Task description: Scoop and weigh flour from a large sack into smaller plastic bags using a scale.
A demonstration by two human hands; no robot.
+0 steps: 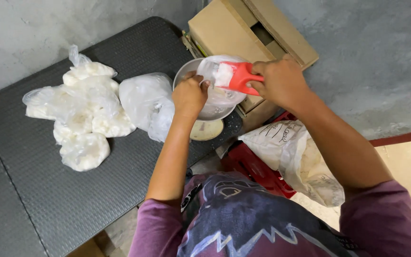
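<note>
— What are you working on, and what is it like around you?

— I'm at a dark grey desk (63,190) with a fine ribbed texture; a seam runs across it at my left. It stands against a rough grey concrete wall (34,33), and the same bare grey shows at my right.

— What is your right hand doing?

— My right hand (281,81) is clamped on the handle of a red scoop (239,77) that carries a white, grainy load. The scoop's mouth sits at the opening of a clear plastic bag (215,71).

— And the left?

— My left hand (190,95) is pinched together on the edge of that bag, holding it over a round metal bowl (186,74). The bowl rests on a pale scale (208,129) at the desk's far right edge.

— What else lies on the desk?

— A heap of filled bags (79,114), clear plastic with white contents, lies at my left, well apart from the bowl. One larger bag (146,102) lies between the heap and the bowl, just beside my left wrist.

— And beyond the desk?

— A brown cardboard box (248,33) stands behind the bowl, its flaps partly open. Down at my right a big white sack (296,157) slumps against a red crate (253,166), on a pale floor (405,162).
</note>
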